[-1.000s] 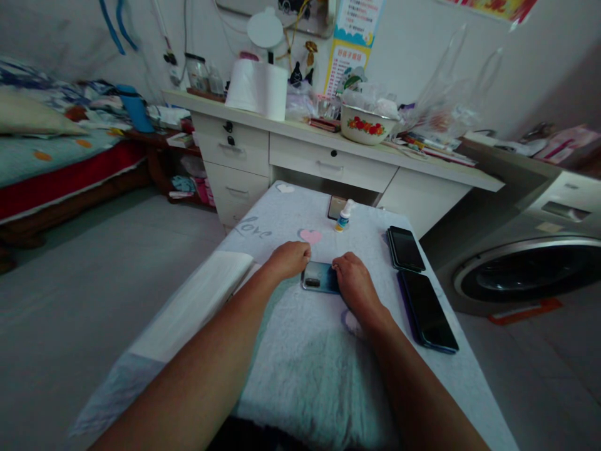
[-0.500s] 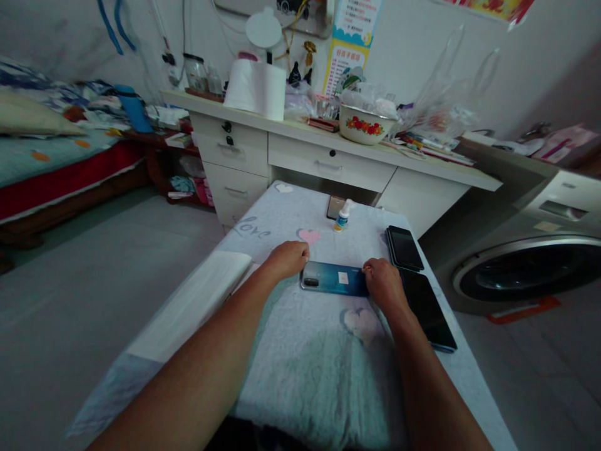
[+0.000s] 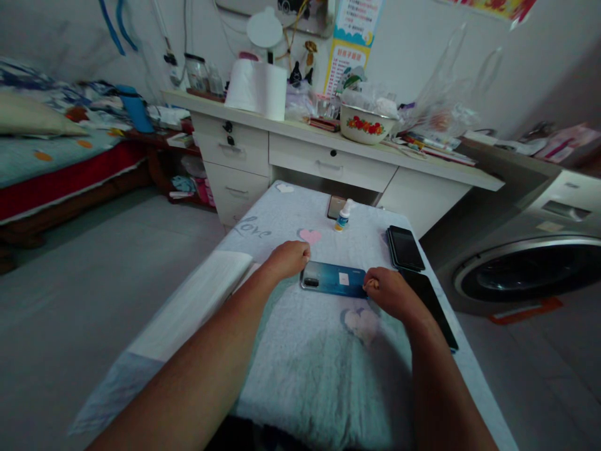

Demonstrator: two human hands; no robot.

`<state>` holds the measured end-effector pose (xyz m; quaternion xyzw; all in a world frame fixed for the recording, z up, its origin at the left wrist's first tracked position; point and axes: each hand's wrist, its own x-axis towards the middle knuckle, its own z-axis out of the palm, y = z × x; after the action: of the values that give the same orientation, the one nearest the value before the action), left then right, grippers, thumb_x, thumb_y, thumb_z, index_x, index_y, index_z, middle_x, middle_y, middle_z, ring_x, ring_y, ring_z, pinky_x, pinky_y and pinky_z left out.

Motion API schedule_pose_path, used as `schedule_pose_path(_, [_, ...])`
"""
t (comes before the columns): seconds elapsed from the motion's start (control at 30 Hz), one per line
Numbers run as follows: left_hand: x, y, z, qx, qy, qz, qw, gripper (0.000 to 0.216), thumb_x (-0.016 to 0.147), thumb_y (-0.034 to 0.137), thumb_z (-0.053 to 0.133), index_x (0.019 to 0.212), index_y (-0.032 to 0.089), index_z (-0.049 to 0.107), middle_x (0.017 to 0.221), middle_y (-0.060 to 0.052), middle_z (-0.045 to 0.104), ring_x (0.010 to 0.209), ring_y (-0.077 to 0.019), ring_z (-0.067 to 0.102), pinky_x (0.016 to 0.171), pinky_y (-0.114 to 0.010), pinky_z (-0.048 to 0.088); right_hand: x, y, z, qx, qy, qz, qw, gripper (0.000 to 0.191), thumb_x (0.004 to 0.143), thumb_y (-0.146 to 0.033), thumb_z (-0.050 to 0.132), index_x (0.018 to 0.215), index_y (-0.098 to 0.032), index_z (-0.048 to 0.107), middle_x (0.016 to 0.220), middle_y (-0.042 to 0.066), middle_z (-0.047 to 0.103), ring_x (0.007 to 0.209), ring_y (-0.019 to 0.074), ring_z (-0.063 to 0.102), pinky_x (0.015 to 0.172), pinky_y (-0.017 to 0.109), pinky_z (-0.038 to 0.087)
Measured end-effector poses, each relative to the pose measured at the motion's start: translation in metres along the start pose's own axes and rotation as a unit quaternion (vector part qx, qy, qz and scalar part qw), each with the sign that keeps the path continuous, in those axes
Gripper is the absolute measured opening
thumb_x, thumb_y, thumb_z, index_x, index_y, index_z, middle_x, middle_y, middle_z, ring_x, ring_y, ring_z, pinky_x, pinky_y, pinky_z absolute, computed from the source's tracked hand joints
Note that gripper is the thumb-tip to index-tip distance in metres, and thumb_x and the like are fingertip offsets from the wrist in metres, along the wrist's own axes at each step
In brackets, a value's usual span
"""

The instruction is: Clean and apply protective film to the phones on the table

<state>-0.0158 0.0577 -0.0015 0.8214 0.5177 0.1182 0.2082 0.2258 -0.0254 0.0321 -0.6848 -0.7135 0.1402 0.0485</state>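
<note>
A blue smartphone (image 3: 328,279) lies back up on the cloth, its camera block at the left end and a small white label on its back. My left hand (image 3: 290,258) is closed at the phone's far left corner, fingers curled and mostly hidden from view. At the right end, my right hand (image 3: 387,289) is closed too, with thumb and fingers pinched against the phone's short edge. Whether a thin clear case is between the fingers cannot be made out.
Right of the phone lie a dark tablet (image 3: 429,307) and a smaller black device (image 3: 406,247). A small spray bottle (image 3: 342,216) stands beyond, near another phone (image 3: 335,207). Folded white cloth or paper (image 3: 192,300) lies left. A drawer desk (image 3: 300,153) borders the far side.
My right hand has shifted along the phone's right edge towards me, from the far corner to the near one. My left hand and the phone look almost unmoved.
</note>
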Motion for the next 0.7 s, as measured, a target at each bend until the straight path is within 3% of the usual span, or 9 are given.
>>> schedule_pose_path(0.13, [0.001, 0.000, 0.001, -0.001, 0.001, 0.001, 1.000, 0.017, 0.077, 0.013, 0.049, 0.080, 0.017, 0.065, 0.081, -0.003, 0.068, 0.073, -0.0136, 0.058, 0.063, -0.023, 0.036, -0.006, 0.002, -0.007, 0.032, -0.046, -0.013, 0.998, 0.017, 0.073, -0.009, 0.052, 0.073, -0.015, 0.067, 0.074, 0.004, 0.066, 0.066, 0.0127, 0.054, 0.060, 0.022, 0.032])
schedule_pose_path(0.23, [0.001, 0.000, 0.000, -0.001, 0.001, 0.004, 1.000, 0.017, 0.076, 0.013, 0.049, 0.080, 0.016, 0.065, 0.080, -0.003, 0.068, 0.073, -0.0135, 0.058, 0.063, -0.022, 0.036, -0.006, 0.003, -0.007, 0.040, -0.043, -0.008, 0.998, 0.016, 0.072, -0.010, 0.053, 0.073, -0.015, 0.068, 0.073, 0.004, 0.066, 0.067, 0.0130, 0.055, 0.060, 0.022, 0.032])
schedule_pose_path(0.53, [0.001, 0.001, 0.001, 0.000, 0.005, 0.007, 1.000, 0.016, 0.077, 0.013, 0.049, 0.079, 0.017, 0.065, 0.078, -0.003, 0.067, 0.071, -0.0135, 0.057, 0.062, -0.023, 0.035, 0.018, 0.014, 0.018, -0.014, 0.109, 0.021, 0.994, 0.017, 0.081, -0.015, 0.053, 0.085, -0.015, 0.069, 0.089, 0.007, 0.065, 0.079, 0.0145, 0.056, 0.072, 0.023, 0.035])
schedule_pose_path(0.7, [0.000, 0.000, 0.002, 0.001, 0.005, 0.005, 1.000, 0.017, 0.077, 0.013, 0.050, 0.080, 0.017, 0.066, 0.078, -0.003, 0.067, 0.072, -0.0137, 0.058, 0.063, -0.023, 0.036, 0.023, 0.010, 0.026, -0.035, 0.138, 0.026, 0.990, 0.019, 0.084, -0.014, 0.050, 0.086, -0.014, 0.069, 0.088, 0.007, 0.063, 0.079, 0.0147, 0.055, 0.071, 0.023, 0.034])
